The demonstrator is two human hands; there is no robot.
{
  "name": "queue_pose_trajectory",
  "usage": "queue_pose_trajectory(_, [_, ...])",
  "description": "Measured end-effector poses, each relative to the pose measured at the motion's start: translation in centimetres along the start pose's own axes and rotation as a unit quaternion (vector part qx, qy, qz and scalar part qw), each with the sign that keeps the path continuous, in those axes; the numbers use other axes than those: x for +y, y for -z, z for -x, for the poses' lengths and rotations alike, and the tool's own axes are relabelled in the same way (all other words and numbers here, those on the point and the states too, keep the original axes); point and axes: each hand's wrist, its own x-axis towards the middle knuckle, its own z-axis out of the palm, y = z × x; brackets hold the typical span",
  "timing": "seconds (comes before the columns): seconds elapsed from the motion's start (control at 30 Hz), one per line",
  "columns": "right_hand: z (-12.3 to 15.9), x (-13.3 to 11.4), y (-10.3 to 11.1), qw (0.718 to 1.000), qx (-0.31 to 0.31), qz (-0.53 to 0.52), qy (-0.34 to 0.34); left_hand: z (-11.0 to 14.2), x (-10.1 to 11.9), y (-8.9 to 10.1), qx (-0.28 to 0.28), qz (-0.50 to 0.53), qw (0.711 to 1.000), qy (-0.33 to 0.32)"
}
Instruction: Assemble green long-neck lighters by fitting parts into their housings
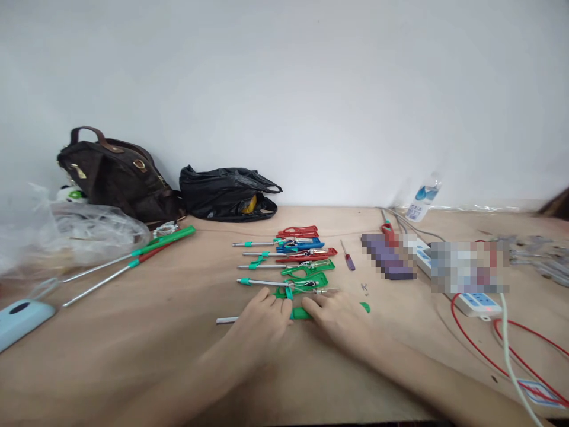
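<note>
A green-handled metal rod (302, 312) lies crosswise near the front of the table. My left hand (265, 314) is closed round its middle, and the silver tube sticks out to the left. On the right, my right hand (340, 320) is closed over the green handle, covering most of it. Just beyond my hands, several similar pieces lie in a row: silver tubes with teal ties beside open green handle shells (317, 281), red shells (306, 255) and a blue shell (302, 244). A small green cap (365, 307) sits right of my right hand.
A purple-handled screwdriver (349, 261) and small screws (364, 289) lie on the right. Farther right are a purple block (386, 258), a power strip (478, 305), cables and a bottle (423, 198). Bags (226, 193) and two finished-looking rods (164, 238) are at left.
</note>
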Motion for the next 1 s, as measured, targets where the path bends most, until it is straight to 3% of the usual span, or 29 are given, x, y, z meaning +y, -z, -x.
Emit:
queue_pose_trajectory(0.3, [-0.3, -0.3, 1.8, 0.990, -0.114, -0.062, -0.053, 0.2, 1.2, -0.9, 0.085, -0.089, 0.992, 0.011])
queue_pose_trajectory(0.5, [-0.2, -0.1, 2.0, 0.983, -0.103, -0.146, -0.051, 0.2, 1.6, -1.4, 0.120, -0.120, 0.985, 0.007])
queue_pose_trajectory(0.57, [-0.2, -0.2, 1.9, 0.985, -0.097, -0.131, -0.048, 0.0, 1.5, -1.2, 0.125, -0.132, 0.983, 0.000])
queue_pose_trajectory(0.77, [-0.2, -0.8, 2.5, 0.997, -0.074, 0.002, -0.024, -0.5, 0.3, 0.8, 0.051, -0.032, 0.997, -0.038])
queue_pose_trajectory(0.9, [0.2, -0.8, 3.1, 0.999, -0.020, 0.032, 0.008, -1.0, -0.2, 1.8, -0.023, 0.031, 0.998, -0.039])
queue_pose_trajectory(1.0, [0.2, -0.7, 2.9, 0.999, -0.023, 0.036, 0.012, -1.3, -0.1, 1.6, -0.043, 0.041, 0.997, -0.041])
